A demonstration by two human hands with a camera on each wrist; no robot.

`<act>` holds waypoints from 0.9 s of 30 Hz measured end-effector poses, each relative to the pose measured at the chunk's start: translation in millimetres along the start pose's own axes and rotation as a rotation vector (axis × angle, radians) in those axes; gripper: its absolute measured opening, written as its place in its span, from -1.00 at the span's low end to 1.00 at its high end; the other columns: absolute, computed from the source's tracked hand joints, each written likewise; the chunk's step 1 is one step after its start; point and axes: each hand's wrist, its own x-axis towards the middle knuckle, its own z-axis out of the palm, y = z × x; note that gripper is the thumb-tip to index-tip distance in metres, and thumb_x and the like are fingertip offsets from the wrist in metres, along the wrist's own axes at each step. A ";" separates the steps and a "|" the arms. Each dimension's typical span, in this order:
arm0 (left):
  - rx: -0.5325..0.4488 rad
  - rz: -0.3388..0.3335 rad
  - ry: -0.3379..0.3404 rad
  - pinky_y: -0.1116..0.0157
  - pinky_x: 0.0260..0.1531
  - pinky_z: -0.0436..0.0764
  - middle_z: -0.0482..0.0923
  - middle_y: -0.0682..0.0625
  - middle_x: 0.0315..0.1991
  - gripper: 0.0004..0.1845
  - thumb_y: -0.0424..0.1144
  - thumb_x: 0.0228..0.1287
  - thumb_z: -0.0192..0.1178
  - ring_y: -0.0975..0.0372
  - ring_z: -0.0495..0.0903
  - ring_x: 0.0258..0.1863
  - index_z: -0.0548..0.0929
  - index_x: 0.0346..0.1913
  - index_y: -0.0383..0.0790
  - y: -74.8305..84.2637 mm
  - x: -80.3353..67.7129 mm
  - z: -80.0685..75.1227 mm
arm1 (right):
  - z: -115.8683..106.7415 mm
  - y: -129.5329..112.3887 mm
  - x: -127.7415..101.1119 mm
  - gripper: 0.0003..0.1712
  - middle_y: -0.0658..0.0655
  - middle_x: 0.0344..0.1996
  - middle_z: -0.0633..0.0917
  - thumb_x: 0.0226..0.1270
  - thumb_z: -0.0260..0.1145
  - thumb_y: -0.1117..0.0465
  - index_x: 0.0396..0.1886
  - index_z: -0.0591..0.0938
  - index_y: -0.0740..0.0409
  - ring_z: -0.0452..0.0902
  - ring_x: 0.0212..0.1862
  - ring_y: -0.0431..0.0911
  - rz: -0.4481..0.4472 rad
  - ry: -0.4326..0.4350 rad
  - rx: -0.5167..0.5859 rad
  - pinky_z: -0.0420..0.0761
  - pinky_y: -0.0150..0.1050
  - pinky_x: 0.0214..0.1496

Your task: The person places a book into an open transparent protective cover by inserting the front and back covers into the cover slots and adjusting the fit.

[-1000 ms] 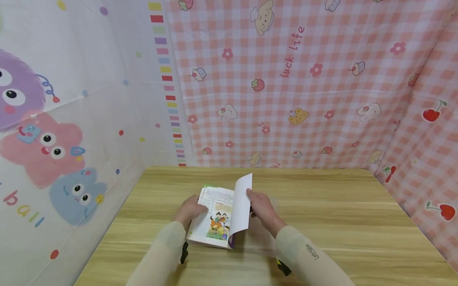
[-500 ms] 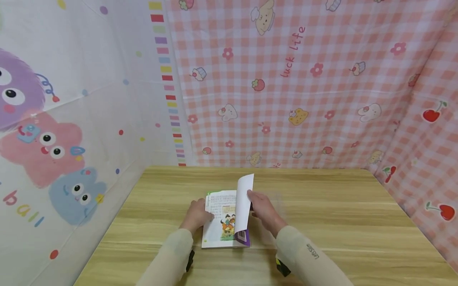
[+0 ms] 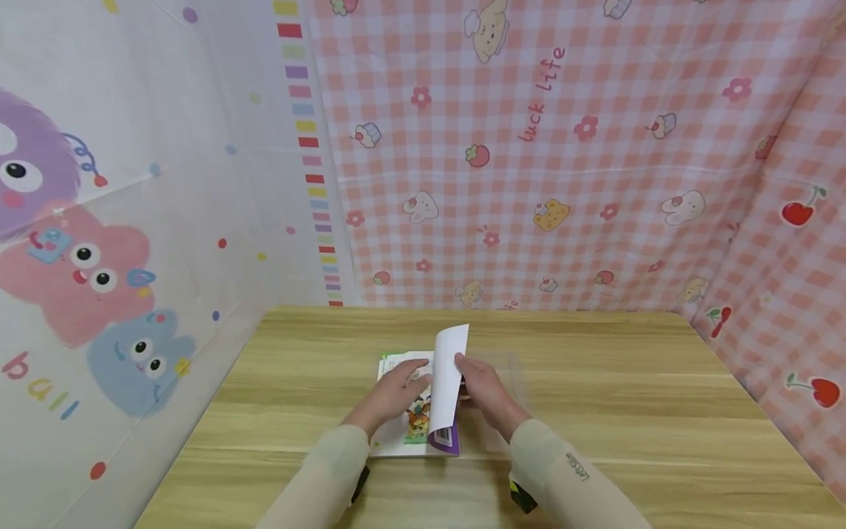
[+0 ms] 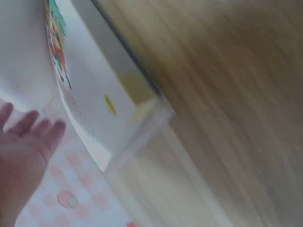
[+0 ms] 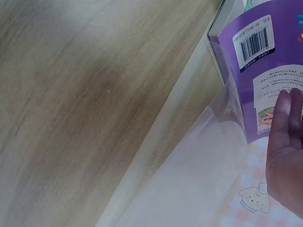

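A picture book lies open on the wooden tabletop, its illustrated page largely hidden by the left hand, laid flat with straight fingers. The purple back cover is held upright by the right hand; whether its fingers curl cannot be told.

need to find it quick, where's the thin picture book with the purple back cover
In the head view, the thin picture book with the purple back cover lies open mid-table on the wooden table, between the left hand and the right hand.
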 end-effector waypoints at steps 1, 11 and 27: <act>-0.050 -0.009 -0.045 -0.15 0.30 0.30 0.27 -0.24 0.44 -0.36 0.06 0.51 0.01 -0.15 0.36 0.33 0.28 0.50 -0.17 2.6 0.6 1.5 | -0.9 0.1 0.2 -0.40 0.17 -0.35 0.67 0.61 -0.05 -0.09 0.07 0.58 0.39 0.62 -0.30 0.02 0.003 0.003 -0.003 0.64 -0.01 -0.17; 0.160 0.207 -0.132 -0.03 0.45 -0.02 -0.25 -0.17 0.60 -0.14 0.22 0.44 0.00 0.01 -0.19 0.56 -0.02 0.60 -0.12 12.2 8.9 11.2 | -5.8 2.8 1.3 -0.42 0.14 -0.39 0.69 0.62 -0.06 -0.06 0.08 0.60 0.37 0.60 -0.39 -0.08 -0.001 0.004 -0.015 0.62 -0.16 -0.30; 0.430 0.181 -0.147 0.02 0.43 0.11 -0.23 0.03 0.61 -0.19 0.39 0.42 -0.21 0.05 -0.15 0.56 0.03 0.60 0.10 11.7 12.1 20.9 | -32.7 18.1 5.7 -0.65 0.19 -0.24 0.72 0.51 0.03 0.18 -0.15 0.71 0.24 0.65 -0.17 0.05 -0.269 0.131 -0.686 0.61 0.00 -0.08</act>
